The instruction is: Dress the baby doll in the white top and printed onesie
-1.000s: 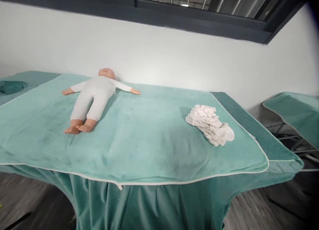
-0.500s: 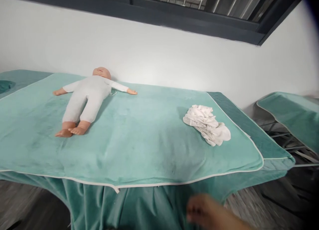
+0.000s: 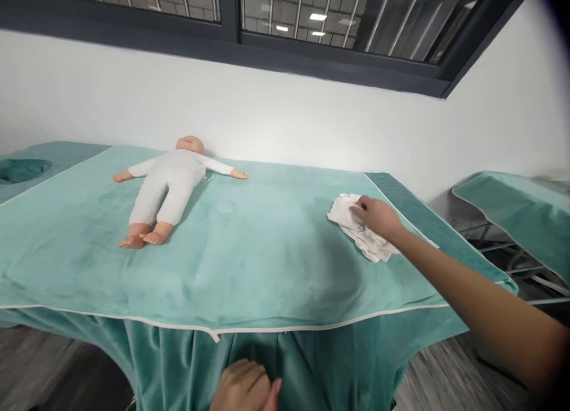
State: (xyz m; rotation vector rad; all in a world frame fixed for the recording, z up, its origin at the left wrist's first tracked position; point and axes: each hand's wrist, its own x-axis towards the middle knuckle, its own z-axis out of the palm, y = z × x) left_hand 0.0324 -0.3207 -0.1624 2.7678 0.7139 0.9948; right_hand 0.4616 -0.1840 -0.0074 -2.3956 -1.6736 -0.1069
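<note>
A baby doll [image 3: 171,182] in a white suit lies face up on a teal towel [image 3: 249,244] spread over a bed, its head toward the wall. A crumpled white cloth [image 3: 358,230] lies at the towel's right end. My right hand [image 3: 376,216] reaches across and rests on top of this cloth, fingers curled down onto it. My left hand [image 3: 244,387] sits low at the bottom edge, in front of the bed's hanging teal skirt, fingers curled loosely with nothing seen in them.
The bed stands against a white wall under a dark-framed window [image 3: 276,25]. A second teal-covered bed [image 3: 516,212] stands to the right across a narrow gap. Another teal surface with a dark bundle [image 3: 20,168] lies at far left.
My right arm has come up from the bottom edge and stretched out to the white cloth. My left hand has entered at the bottom. The view has tilted up slightly.
</note>
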